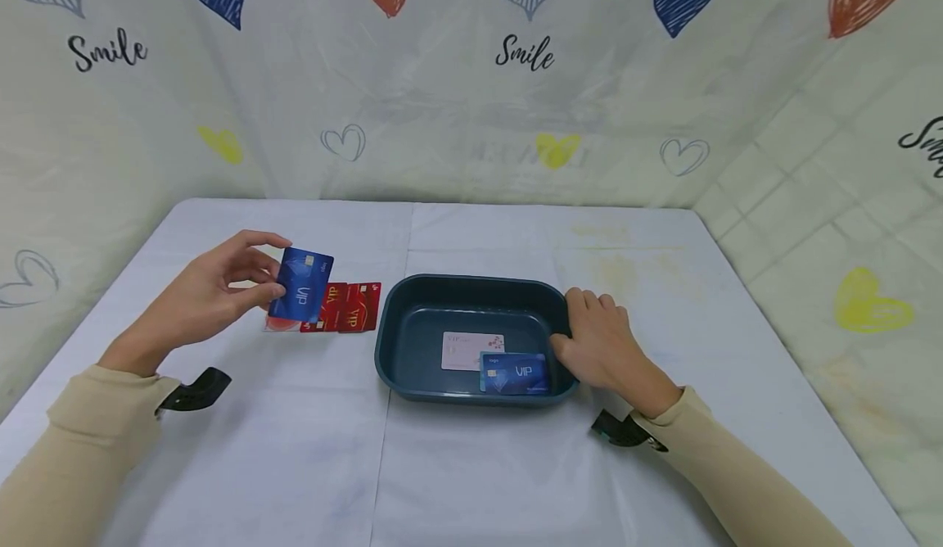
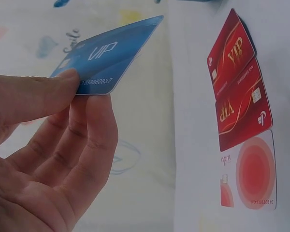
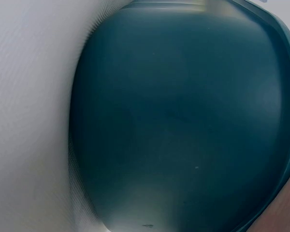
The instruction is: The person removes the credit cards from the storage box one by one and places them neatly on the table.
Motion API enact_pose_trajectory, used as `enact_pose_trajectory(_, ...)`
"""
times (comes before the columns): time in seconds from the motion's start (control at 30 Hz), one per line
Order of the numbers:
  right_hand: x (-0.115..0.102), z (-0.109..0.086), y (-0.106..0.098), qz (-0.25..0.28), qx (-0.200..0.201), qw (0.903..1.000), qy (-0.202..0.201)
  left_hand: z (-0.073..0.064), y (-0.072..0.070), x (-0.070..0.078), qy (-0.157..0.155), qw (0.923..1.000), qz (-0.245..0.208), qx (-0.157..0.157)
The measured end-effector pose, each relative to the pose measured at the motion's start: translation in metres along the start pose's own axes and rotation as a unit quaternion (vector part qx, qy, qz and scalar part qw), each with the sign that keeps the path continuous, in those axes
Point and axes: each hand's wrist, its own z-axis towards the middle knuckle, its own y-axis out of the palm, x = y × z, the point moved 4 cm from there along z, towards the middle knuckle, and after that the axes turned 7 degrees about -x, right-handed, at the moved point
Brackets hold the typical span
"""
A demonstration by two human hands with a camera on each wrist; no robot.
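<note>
Between thumb and fingers, my left hand [image 1: 214, 289] pinches a blue VIP card [image 1: 302, 283], held up above the table's left part. The same blue card [image 2: 108, 55] shows large in the left wrist view. Below it lie two red VIP cards [image 2: 244, 108] and a white card with red circles [image 2: 255, 171], in a row and partly overlapping. My right hand [image 1: 600, 338] grips the right rim of a dark teal tray [image 1: 471, 283], thumb on the inner side. Inside the tray lie a pale pink card [image 1: 462, 350] and another blue VIP card [image 1: 516, 375] overlapping its corner.
A white cloth [image 1: 295, 465] with a crease covers the table. Behind it hangs a pale sheet [image 1: 442, 97] printed with hearts and words. Dark wrist devices [image 1: 197, 390] sit at both sleeves. In the right wrist view, the tray's outer wall [image 3: 183, 116] fills most of the picture.
</note>
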Motion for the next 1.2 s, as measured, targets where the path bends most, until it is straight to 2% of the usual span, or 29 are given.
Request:
enact_pose_trajectory(0.3,-0.003,0.000,-0.002,-0.003,0.005,1.0000,-0.004,0.000,-0.003,-0.014,-0.005,1.0000,-0.004,0.000)
enact_pose_trajectory(0.53,-0.004,0.002,-0.001,-0.007,0.010,0.9999,-0.005,0.001,-0.005,-0.027,-0.030,0.9995,0.011,0.001)
enact_pose_trajectory(0.93,-0.004,0.002,-0.001,-0.015,0.001,0.9999,-0.001,0.002,-0.006,-0.057,-0.065,0.9977,-0.008,-0.015)
enact_pose_trajectory(1.2,-0.003,0.002,-0.001,-0.021,-0.001,0.9998,0.003,0.003,-0.005,-0.079,-0.100,0.9941,-0.025,-0.034)
